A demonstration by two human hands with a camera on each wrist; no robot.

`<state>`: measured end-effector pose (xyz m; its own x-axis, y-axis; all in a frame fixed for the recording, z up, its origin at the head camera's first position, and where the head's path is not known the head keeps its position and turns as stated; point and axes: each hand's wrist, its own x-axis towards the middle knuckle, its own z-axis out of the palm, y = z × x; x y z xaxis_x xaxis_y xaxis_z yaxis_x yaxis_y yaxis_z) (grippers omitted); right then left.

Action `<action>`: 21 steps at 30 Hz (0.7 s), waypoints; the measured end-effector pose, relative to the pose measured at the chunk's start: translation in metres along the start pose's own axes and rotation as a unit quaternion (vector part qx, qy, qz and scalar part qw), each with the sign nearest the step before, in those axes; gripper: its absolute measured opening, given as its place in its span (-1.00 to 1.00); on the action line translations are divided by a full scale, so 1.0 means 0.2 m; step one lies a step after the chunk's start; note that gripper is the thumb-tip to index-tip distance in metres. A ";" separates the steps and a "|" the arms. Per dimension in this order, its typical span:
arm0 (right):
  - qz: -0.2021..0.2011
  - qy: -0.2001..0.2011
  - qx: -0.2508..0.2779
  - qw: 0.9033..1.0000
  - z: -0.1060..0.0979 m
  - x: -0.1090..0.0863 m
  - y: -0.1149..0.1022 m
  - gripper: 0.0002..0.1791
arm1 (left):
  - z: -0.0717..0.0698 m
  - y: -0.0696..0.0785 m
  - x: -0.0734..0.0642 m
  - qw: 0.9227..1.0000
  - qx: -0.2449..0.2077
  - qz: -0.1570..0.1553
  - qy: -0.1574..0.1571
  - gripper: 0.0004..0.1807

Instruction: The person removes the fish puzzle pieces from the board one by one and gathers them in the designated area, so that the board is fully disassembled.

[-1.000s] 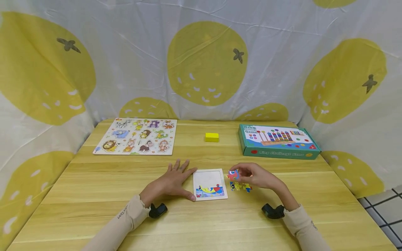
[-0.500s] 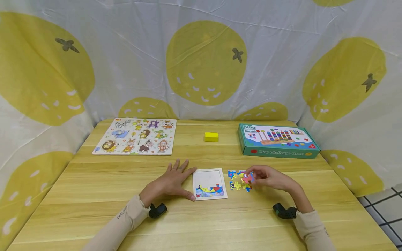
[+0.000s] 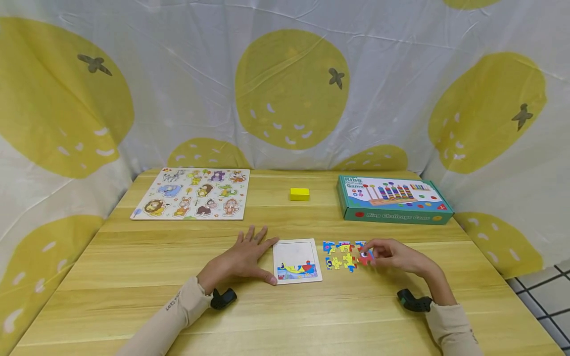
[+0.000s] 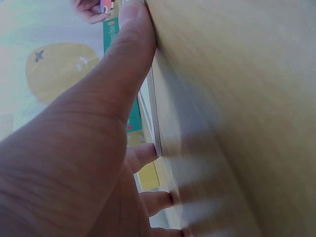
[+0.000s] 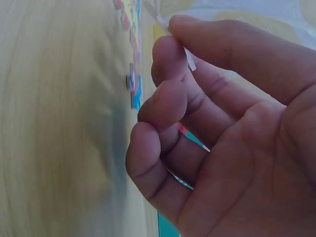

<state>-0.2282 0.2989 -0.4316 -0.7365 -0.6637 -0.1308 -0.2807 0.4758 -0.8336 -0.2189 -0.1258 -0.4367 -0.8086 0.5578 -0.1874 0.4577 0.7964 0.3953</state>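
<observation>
My left hand (image 3: 244, 257) lies spread on the table, thumb and index finger at the left edge of a small square puzzle tray (image 3: 294, 249). Fitted pieces (image 3: 297, 269) picturing a yellow and red figure fill the tray's lower part; its upper part is bare white. In the left wrist view, the thumb (image 4: 136, 29) touches the tray's side. Right of the tray, my right hand (image 3: 396, 254) pinches a red puzzle piece (image 3: 365, 257) with an eye on it between thumb and fingers. Loose puzzle pieces (image 3: 336, 263) lie in two rows beside it. In the right wrist view, only the held piece's pale edge (image 5: 191, 60) shows.
An animal puzzle board (image 3: 191, 194) lies at the back left of the wooden table (image 3: 285, 316). A yellow block (image 3: 300, 194) stands at the back middle, and a green Ring Challenge Game box (image 3: 395, 200) at the back right. A patterned curtain (image 3: 378, 74) hangs behind.
My right hand has moved right, away from the tray, carrying the red puzzle piece to the right end of the loose pieces. My left hand stays in place.
</observation>
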 end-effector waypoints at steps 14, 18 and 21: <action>0.009 -0.019 0.008 1.000 0.00 -0.02 0.01 -0.71 | 0.00 0.01 0.00 1.000 -0.002 -0.002 0.001 0.16; 0.016 -0.018 0.000 1.000 0.00 -0.02 0.01 -0.72 | 0.00 0.01 0.00 1.000 -0.004 -0.002 0.001 0.16; 0.021 -0.018 -0.002 1.000 0.00 -0.01 0.01 -0.71 | 0.00 0.01 0.00 1.000 -0.005 -0.002 0.000 0.16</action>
<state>-0.2268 0.3015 -0.4341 -0.7256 -0.6628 -0.1848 -0.2520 0.5059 -0.8250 -0.2182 -0.1253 -0.4354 -0.8109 0.5539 -0.1887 0.4505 0.7968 0.4027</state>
